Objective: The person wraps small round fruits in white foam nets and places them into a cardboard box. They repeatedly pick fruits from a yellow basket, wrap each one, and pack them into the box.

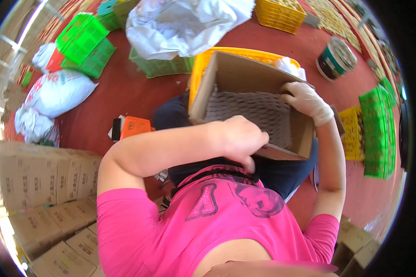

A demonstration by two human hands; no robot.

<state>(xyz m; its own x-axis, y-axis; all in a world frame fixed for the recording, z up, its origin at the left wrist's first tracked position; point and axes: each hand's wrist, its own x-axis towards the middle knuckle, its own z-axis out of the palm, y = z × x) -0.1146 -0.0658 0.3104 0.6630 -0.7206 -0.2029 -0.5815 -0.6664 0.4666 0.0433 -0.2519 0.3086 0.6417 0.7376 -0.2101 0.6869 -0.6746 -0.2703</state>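
Observation:
An open cardboard box (263, 72) stands tilted in front of my lap. Grey netted padding (242, 104) lines its inside. My right hand (305, 98), in a thin whitish glove, grips the box's right wall with the thumb and fingertips on the inner side. Bare and slightly blurred, my left hand (244, 140) is curled over the near rim, its thumb pointing down toward my lap. Whether its fingers hold the rim is unclear. Behind the box shows a yellow plastic crate (241, 52), with a white crumpled thing (288, 65) by its right end.
A large white sack (180, 31) sits over a green crate (168, 65) ahead. Cardboard cartons (38, 176) are stacked at left, near an orange object (135, 126). Green crates (378, 131) and a bucket (337, 59) stand at right on the red floor (100, 100).

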